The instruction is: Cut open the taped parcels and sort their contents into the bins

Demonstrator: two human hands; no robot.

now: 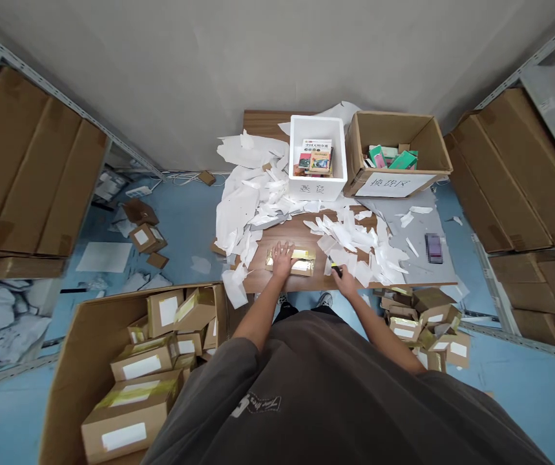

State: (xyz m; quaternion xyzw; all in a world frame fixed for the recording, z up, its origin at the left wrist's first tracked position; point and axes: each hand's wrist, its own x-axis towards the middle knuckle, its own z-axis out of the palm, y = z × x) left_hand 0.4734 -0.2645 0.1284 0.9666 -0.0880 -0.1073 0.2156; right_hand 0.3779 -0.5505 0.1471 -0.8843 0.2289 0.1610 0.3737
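A small taped cardboard parcel (301, 262) lies on the wooden table (287, 236) near its front edge. My left hand (282, 257) rests flat on the parcel's left part, fingers spread. My right hand (344, 279) is just to the right of the parcel, closed round a small dark tool with a yellow part (333, 265), its tip pointing toward the parcel.
Heaps of white paper scraps (252, 194) cover the table. A white bin (316, 158) with books and a cardboard box (396, 155) stand at the back. A phone (434, 248) lies at right. Parcel-filled carton (146, 368) at lower left; more parcels (427, 323) at right.
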